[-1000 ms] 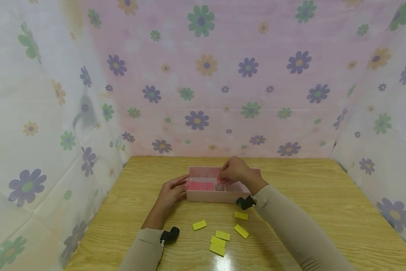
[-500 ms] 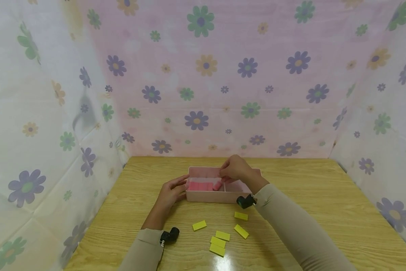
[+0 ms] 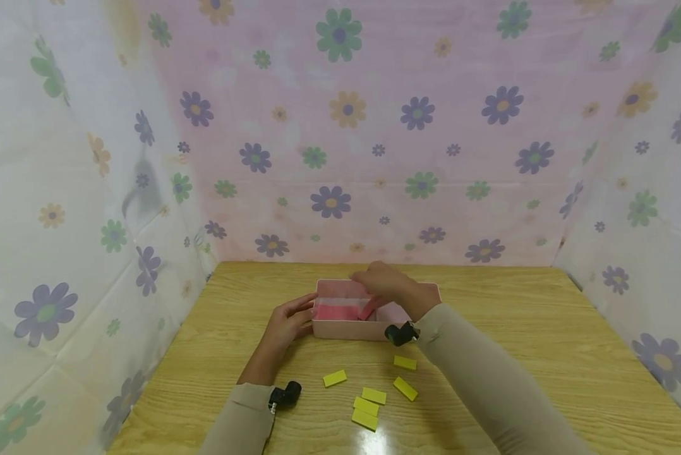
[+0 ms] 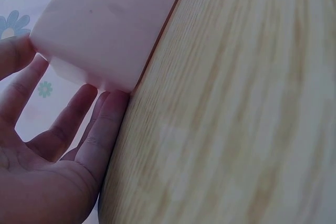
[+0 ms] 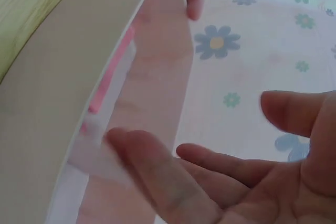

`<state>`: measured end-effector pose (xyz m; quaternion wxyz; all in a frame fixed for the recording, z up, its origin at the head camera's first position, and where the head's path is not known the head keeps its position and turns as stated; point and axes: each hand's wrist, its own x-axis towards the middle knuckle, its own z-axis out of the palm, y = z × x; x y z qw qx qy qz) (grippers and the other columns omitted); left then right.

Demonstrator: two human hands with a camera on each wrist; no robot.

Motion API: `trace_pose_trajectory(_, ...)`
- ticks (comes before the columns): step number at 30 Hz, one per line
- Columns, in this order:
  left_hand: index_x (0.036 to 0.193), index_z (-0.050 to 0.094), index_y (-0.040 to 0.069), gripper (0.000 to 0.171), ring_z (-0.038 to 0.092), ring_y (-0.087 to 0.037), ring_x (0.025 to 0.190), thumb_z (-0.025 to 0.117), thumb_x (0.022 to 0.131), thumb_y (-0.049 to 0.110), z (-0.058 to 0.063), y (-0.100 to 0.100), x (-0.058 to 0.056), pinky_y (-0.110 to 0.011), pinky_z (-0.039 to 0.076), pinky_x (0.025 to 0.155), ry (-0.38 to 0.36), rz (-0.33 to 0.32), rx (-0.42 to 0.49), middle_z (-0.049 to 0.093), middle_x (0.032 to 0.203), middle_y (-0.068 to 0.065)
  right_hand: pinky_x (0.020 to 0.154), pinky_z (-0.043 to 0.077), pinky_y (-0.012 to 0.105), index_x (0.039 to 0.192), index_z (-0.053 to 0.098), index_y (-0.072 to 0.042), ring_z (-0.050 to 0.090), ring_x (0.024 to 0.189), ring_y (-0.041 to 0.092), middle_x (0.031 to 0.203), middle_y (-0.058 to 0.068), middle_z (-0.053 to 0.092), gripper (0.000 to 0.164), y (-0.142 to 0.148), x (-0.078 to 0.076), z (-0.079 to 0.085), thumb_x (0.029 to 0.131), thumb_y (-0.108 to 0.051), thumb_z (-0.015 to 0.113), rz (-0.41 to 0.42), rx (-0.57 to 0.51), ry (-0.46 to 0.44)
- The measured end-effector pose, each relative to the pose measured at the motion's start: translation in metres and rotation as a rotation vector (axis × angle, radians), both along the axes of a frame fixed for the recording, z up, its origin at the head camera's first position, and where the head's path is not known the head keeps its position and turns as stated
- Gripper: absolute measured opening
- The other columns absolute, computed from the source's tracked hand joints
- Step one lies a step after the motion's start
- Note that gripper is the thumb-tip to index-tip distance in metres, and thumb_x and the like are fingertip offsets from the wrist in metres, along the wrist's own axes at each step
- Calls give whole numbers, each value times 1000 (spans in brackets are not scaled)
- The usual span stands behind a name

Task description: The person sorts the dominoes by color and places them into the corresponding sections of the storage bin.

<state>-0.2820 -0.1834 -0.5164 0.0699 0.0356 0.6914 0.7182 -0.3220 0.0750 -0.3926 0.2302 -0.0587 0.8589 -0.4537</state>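
Note:
A pink box (image 3: 346, 330) with a divider stands toward the back of the table. Pink blocks (image 3: 338, 313) lie side by side in its left compartment, and another pink piece (image 3: 366, 313) leans at their right end. My left hand (image 3: 283, 325) rests its fingertips on the box's left end wall, fingers fairly straight in the left wrist view. Over the box reaches my right hand (image 3: 390, 285). In the right wrist view its fingers (image 5: 168, 182) extend down into the box, the thumb stands apart, and nothing shows between them.
Several yellow blocks (image 3: 366, 406) lie flat on the wooden table (image 3: 488, 354) in front of the box. A flowered cloth (image 3: 374, 126) closes off the back and both sides.
My right hand let go of a pink block inside the box, its fingers spreading and shifting left. That block now leans by the row. The left hand stays put.

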Motion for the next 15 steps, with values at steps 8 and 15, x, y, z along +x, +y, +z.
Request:
trace_pose_trajectory(8, 149, 58, 14, 46, 60, -35, 132, 64, 104, 18, 0, 0, -3, -44, 59, 99, 15, -20, 1, 56, 150, -17, 98, 54, 64, 164, 26, -10, 60, 119, 58, 163, 25, 35, 87, -24, 0, -7, 102, -67, 46, 16, -13, -163)
trace_pose_trajectory(15, 149, 57, 14, 47, 60, -35, 133, 65, 103, 18, 0, -1, -3, -44, 58, 100, 1, -10, 0, 56, 150, -17, 110, 45, 65, 163, 31, -10, 49, 135, 57, 164, 23, 35, 91, -29, 2, -16, 99, -73, 42, 65, -4, -182)
